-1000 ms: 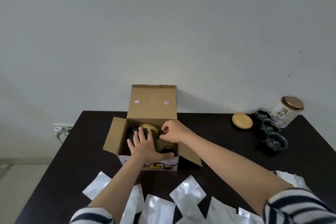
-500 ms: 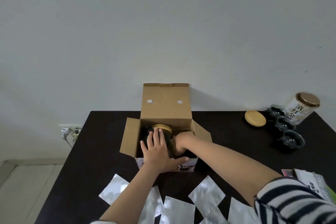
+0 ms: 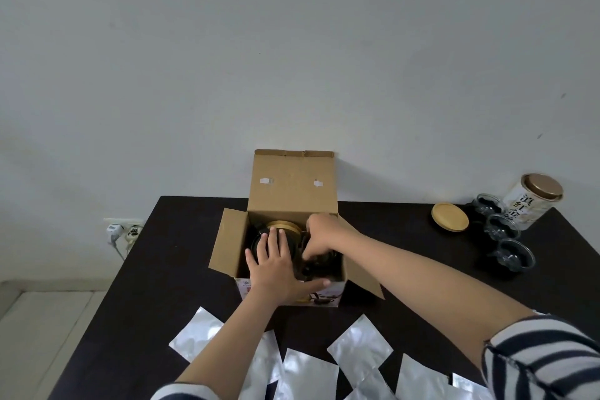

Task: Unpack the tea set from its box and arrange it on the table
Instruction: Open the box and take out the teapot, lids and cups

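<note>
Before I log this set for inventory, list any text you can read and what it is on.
Tea tin: large dark Chinese characters on the white side, too blurred to quote.
Cardboard box, front panel: a printed picture and small marks, partly covered by the left hand, too small to read.
Silver pouches: no print visible.

The open box (image 3: 285, 204) stood on the table (image 3: 181, 269), centred toward its far edge, with a lidded teapot (image 3: 282, 230) inside. Far right lay a round lid (image 3: 449, 221), then three glass cups (image 3: 501, 227) in a row beside a tin (image 3: 534, 200). Foil pouches (image 3: 358, 349) lay along the near edge.
</note>
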### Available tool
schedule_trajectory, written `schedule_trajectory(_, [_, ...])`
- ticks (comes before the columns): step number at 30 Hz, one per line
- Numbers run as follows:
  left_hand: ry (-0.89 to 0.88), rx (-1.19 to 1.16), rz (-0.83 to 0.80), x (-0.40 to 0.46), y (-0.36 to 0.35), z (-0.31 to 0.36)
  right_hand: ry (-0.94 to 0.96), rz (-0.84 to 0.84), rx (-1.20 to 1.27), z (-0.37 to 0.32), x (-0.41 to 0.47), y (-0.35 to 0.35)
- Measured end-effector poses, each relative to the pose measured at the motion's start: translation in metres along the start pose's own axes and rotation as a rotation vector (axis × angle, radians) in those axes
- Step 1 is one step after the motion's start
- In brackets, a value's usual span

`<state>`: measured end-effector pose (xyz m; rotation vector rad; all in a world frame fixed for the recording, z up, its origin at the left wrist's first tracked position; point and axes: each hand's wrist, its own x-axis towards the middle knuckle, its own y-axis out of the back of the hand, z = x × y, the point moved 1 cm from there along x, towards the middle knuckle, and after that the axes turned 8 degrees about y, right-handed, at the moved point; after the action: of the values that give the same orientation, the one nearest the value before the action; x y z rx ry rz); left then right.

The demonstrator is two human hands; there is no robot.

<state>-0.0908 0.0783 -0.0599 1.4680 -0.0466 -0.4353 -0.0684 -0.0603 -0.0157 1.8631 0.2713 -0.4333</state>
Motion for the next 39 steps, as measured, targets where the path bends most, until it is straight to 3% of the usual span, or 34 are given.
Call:
schedule_trajectory(8, [0.06, -0.055, -0.104, -0.002, 0.011, 0.007, 0.033, 0.33, 0.327, 0.038, -0.031, 0.051])
schedule_trajectory(12, [0.105, -0.139, -0.194, -0.002, 0.016, 0.03, -0.017, 0.354, 0.4, 0.081, -0.058, 0.052])
schedule_trajectory(16, [-0.003, -0.237, -0.038, -0.016, 0.005, 0.071, -0.098, 0.339, 0.422, 0.13, -0.086, 0.037])
schedule_trajectory(19, [-0.067, -0.151, 0.028, -0.025, -0.009, 0.104, -0.158, 0.342, 0.423, 0.17, -0.107, 0.024])
schedule_trajectory(23, [-0.027, -0.015, 0.13, -0.025, -0.023, 0.126, -0.225, 0.334, 0.436, 0.229, -0.133, 0.006])
schedule_trajectory(33, [0.055, 0.091, 0.334, -0.017, -0.048, 0.127, -0.471, 0.676, 0.446, 0.385, -0.187, 0.015])
schedule_trajectory(39, [0.09, 0.129, 0.373, -0.02, -0.049, 0.129, -0.649, 0.709, 0.397, 0.465, -0.19, 0.021])
